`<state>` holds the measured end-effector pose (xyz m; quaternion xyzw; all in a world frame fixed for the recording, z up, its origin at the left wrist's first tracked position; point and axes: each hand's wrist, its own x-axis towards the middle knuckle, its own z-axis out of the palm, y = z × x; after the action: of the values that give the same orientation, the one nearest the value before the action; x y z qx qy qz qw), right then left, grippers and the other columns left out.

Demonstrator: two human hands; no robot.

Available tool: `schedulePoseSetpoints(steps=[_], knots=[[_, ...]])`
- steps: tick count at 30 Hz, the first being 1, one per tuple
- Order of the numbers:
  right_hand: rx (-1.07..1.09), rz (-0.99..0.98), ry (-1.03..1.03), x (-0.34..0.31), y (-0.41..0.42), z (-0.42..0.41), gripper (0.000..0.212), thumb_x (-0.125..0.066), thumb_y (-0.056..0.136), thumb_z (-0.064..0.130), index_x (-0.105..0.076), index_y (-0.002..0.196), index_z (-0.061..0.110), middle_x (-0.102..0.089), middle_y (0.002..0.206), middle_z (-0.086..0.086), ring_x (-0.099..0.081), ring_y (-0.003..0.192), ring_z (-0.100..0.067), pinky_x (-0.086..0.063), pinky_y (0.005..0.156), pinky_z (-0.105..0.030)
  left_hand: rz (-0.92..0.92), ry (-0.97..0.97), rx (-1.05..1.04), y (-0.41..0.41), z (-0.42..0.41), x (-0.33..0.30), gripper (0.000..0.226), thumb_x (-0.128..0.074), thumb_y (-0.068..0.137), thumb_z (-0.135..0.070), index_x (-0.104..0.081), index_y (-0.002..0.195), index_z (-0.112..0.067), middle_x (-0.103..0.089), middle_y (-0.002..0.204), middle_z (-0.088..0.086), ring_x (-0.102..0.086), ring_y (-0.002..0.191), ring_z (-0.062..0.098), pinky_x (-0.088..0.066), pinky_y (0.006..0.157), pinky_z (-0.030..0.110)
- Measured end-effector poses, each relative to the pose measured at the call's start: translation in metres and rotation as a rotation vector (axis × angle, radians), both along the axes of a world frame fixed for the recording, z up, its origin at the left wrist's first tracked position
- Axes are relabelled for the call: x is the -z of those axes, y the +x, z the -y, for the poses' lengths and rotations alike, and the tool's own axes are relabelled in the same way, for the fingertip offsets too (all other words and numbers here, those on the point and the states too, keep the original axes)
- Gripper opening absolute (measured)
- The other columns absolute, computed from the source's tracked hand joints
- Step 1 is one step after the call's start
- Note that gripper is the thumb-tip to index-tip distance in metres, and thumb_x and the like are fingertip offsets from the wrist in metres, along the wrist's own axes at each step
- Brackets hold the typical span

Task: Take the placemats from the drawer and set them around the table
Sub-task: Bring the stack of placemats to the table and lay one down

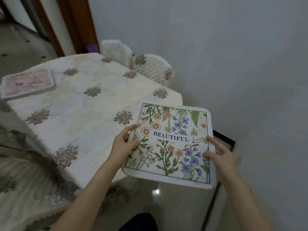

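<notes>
Beside the table (93, 104), both hands grip a flower placemat (170, 144) (left hand (124, 145), right hand (218, 157)); maybe more placemats (28, 84) at ten o'clock.

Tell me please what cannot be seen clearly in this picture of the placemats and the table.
- Drawer: not in the head view at all.
- Pink placemats: blurred and cut by the left edge, so their count and print are unclear.
- Underside of the floral placemat: hidden by the mat itself, as are the fingers of the left hand and right hand beneath it.
- Table: its near side is motion-blurred.
</notes>
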<state>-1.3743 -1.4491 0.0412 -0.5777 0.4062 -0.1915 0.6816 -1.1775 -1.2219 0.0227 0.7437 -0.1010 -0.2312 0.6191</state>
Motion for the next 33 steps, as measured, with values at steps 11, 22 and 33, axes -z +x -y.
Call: schedulePoseSetpoints(steps=[11, 22, 33], knots=[[-0.333, -0.037, 0.016, 0.036, 0.190, 0.115, 0.062, -0.059, 0.079, -0.018, -0.060, 0.129, 0.018, -0.075, 0.093, 0.004, -0.074, 0.083, -0.022, -0.060, 0.062, -0.034, -0.044, -0.044, -0.370, 0.093, 0.060, 0.048, 0.058, -0.066, 0.079, 0.007, -0.058, 0.123, -0.029, -0.071, 0.098, 0.002, -0.070, 0.080, 0.016, -0.055, 0.057, 0.021], [-0.679, -0.153, -0.006, 0.064, 0.331, 0.178, 0.060, -0.059, 0.077, -0.018, -0.065, 0.121, 0.023, -0.077, 0.085, -0.002, -0.074, 0.075, -0.021, -0.059, 0.059, -0.029, -0.163, -0.021, -0.706, 0.122, 0.107, 0.077, 0.061, -0.067, 0.079, 0.006, -0.055, 0.130, -0.024, -0.072, 0.096, 0.000, -0.070, 0.084, 0.017, -0.056, 0.066, 0.027], [-0.955, -0.227, 0.021, 0.116, 0.404, 0.230, 0.060, -0.060, 0.077, -0.018, -0.065, 0.122, 0.022, -0.076, 0.076, 0.003, -0.072, 0.072, -0.020, -0.061, 0.063, -0.030, -0.219, 0.025, -1.005, 0.112, 0.176, 0.108, 0.058, -0.064, 0.081, 0.009, -0.056, 0.125, -0.029, -0.069, 0.100, 0.006, -0.069, 0.085, 0.019, -0.056, 0.058, 0.025]])
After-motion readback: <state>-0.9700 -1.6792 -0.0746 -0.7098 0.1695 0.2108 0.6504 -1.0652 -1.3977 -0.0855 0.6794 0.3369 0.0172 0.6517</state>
